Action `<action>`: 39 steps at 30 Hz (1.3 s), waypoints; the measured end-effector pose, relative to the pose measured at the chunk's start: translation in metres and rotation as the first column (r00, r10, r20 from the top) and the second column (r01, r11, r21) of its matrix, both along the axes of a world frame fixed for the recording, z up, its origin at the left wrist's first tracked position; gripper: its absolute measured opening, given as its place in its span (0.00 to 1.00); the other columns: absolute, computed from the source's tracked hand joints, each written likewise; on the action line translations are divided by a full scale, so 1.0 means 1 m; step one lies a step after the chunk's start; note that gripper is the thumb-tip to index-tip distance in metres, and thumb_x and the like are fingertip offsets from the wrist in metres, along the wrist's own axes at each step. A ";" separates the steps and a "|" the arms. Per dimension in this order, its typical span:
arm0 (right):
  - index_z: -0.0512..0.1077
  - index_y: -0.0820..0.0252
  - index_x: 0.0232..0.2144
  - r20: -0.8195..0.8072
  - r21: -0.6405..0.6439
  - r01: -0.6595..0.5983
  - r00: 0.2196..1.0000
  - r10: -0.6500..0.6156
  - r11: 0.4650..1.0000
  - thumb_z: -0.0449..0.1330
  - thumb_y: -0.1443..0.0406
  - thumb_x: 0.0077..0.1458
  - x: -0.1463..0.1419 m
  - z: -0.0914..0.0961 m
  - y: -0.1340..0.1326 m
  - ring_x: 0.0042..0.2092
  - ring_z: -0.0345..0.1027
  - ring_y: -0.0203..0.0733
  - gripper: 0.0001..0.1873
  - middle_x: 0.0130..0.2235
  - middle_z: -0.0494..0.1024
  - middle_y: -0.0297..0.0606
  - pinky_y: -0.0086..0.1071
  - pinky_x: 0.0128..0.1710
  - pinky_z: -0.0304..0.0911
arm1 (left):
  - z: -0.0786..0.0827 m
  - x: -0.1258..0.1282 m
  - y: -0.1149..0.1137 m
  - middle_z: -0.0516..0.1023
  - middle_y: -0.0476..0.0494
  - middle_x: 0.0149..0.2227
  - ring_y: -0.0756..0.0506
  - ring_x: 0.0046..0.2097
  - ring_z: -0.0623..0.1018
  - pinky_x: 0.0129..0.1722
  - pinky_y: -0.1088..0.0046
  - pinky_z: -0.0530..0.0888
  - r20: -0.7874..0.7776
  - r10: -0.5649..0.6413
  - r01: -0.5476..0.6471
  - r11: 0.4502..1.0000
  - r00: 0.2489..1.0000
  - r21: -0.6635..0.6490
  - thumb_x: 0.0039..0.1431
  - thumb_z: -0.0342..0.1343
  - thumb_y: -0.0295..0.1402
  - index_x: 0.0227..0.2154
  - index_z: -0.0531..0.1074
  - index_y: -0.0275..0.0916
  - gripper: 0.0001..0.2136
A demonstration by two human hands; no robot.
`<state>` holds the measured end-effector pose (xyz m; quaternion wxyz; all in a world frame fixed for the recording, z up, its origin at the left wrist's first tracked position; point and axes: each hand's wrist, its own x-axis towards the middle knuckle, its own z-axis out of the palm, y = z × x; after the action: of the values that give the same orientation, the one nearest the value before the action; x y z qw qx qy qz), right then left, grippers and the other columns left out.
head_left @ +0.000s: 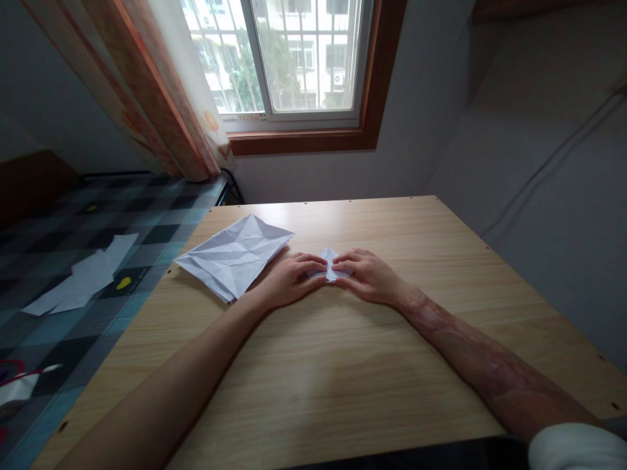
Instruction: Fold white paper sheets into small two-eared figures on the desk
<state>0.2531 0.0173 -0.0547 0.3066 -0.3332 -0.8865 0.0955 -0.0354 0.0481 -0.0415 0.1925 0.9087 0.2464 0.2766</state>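
Note:
A small folded piece of white paper point(330, 256) lies on the wooden table between my two hands, its pointed top facing away from me. My left hand point(294, 277) grips its left side, with the thumb at the near edge and the fingers on top. On the right side, my right hand point(367, 274) holds it in the same way. My fingers cover much of the paper, so its full shape is hidden. Just beyond my left wrist rests a stack of larger creased white paper sheets point(240, 251).
The light wooden table point(313, 365) spreads under both arms. On its left is a bed with a checked cover point(161, 212), carrying loose white paper strips point(88, 277) and a white item with a red cable point(19, 388). A dark object point(421, 455) sits at the near edge.

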 end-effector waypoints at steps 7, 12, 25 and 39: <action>0.82 0.52 0.50 0.023 0.068 0.015 1.000 -0.017 0.998 0.67 0.57 0.71 -0.005 0.004 -0.003 0.58 0.78 0.53 0.10 0.56 0.86 0.42 0.52 0.66 0.64 | -0.003 0.003 0.001 0.86 0.40 0.55 0.41 0.56 0.85 0.59 0.60 0.80 -0.002 0.025 -0.025 0.999 1.000 0.028 0.77 0.59 0.39 0.50 0.84 0.44 0.11; 0.82 0.53 0.41 -0.020 0.072 0.051 0.999 -0.049 0.996 0.65 0.62 0.72 -0.009 -0.004 -0.001 0.49 0.77 0.50 0.06 0.47 0.87 0.40 0.47 0.57 0.69 | 0.003 0.002 -0.005 0.86 0.40 0.54 0.40 0.54 0.85 0.57 0.60 0.80 -0.014 0.032 -0.031 0.999 0.999 0.028 0.76 0.60 0.40 0.49 0.84 0.44 0.10; 0.78 0.55 0.38 -0.187 -0.173 0.092 0.975 -0.124 0.981 0.69 0.65 0.68 -0.012 -0.008 0.005 0.43 0.74 0.47 0.04 0.39 0.82 0.39 0.42 0.48 0.67 | 0.001 0.008 -0.004 0.85 0.41 0.43 0.44 0.43 0.83 0.46 0.66 0.80 0.058 0.077 -0.073 0.995 0.995 -0.070 0.72 0.63 0.35 0.38 0.82 0.41 0.06; 0.84 0.54 0.41 -0.165 -0.097 0.075 0.982 -0.091 0.992 0.65 0.70 0.69 -0.012 -0.012 0.006 0.48 0.75 0.48 0.08 0.44 0.82 0.42 0.43 0.52 0.70 | 0.000 0.012 -0.012 0.87 0.43 0.50 0.42 0.48 0.85 0.52 0.61 0.81 -0.040 0.131 -0.123 0.980 0.991 0.159 0.70 0.60 0.32 0.44 0.85 0.45 0.08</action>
<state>0.2411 0.0235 -0.0667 0.3689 -0.3741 -0.8374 0.1508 -0.0234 0.0356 -0.0419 0.0964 0.9099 0.2864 0.2840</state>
